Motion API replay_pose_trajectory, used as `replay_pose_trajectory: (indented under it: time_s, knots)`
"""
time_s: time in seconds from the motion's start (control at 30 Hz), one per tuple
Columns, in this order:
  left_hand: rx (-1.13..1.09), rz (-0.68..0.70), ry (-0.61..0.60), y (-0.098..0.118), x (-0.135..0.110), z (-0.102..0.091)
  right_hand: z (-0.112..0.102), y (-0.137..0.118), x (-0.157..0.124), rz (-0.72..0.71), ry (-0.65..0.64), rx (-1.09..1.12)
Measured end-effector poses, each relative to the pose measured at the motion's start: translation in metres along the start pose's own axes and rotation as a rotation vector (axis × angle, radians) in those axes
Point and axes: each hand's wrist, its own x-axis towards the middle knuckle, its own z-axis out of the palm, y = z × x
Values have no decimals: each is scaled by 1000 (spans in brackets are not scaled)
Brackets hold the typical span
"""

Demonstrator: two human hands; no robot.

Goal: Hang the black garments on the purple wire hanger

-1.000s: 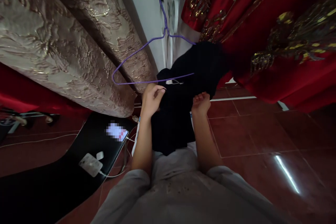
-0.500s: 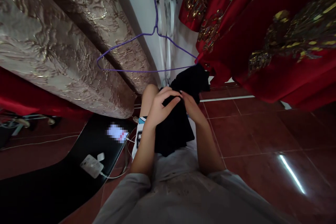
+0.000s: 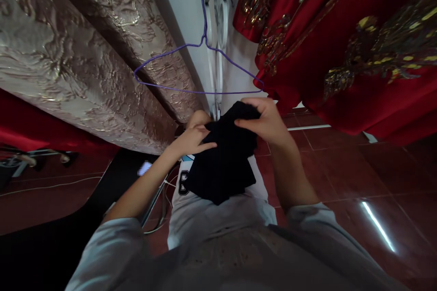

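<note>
A black cloth garment [image 3: 225, 159] lies bunched over my lap, its kind hidden by the folds. My left hand [image 3: 191, 140] grips its left edge, thumb on top and the other fingers partly under the cloth. On the far right side my right hand [image 3: 266, 120] pinches the upper edge between thumb and fingers and lifts it a little. Beyond the garment, a purple wire hanger [image 3: 180, 47] hangs bare from a white metal frame [image 3: 218, 22], touched by neither hand.
Red fabric with gold sequins [image 3: 300, 45] hangs at the right, its hem near the hanger's right end. Textured beige drapes [image 3: 102, 54] hang at the left. A black bench [image 3: 51, 245] beside me holds a lit phone [image 3: 145, 168] with a white cable. The floor [image 3: 341, 173] is red tile.
My hands have parted from close together over the cloth: left outward to the left, right up and to the right. The black garment is now spread wider between them. The hanger has swung slightly.
</note>
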Motion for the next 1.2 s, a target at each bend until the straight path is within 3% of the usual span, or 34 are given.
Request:
replay_pose_trajectory:
  time_s: [0.07,0.17,0.33,0.43,0.53,0.6,0.67,0.73,0.8,0.87,1.0,1.07,1.1,1.2]
  knots:
    - [150,-81,-15,-14,-17,-10,-1,0,16,-154,119,-157]
    - [218,-193,15,-25,-39,-27,11,28,51,-261,229,-242]
    - [-259,-243,-66,-2,-60,-32,25,102,91,-185,186,-173]
    - [9,-340,-133,10,-72,-32,10,116,81,-147,140,-217]
    - [370,-502,-161,6,-84,-46,-12,99,60,-176,153,-354]
    - [431,-597,-94,1,-88,-65,-23,82,50,-179,174,-439]
    - [455,-649,86,-1,-86,-86,-26,68,47,-183,213,-478]
    - [434,-655,283,0,-81,-104,-24,62,48,-183,258,-464]
    - [364,-626,385,0,-74,-113,-19,62,50,-171,286,-430]
    - [313,-603,383,-5,-71,-112,-15,66,51,-152,300,-412]
    - [204,-621,182,-23,-79,-94,-14,72,49,-169,305,-409]
    - [155,-597,165,-31,-84,-89,-13,71,49,-170,306,-411]
    - [171,-574,246,-34,-86,-90,-12,70,49,-161,308,-407]
    - [293,-465,647,-37,-78,-104,-5,69,51,-123,319,-345]
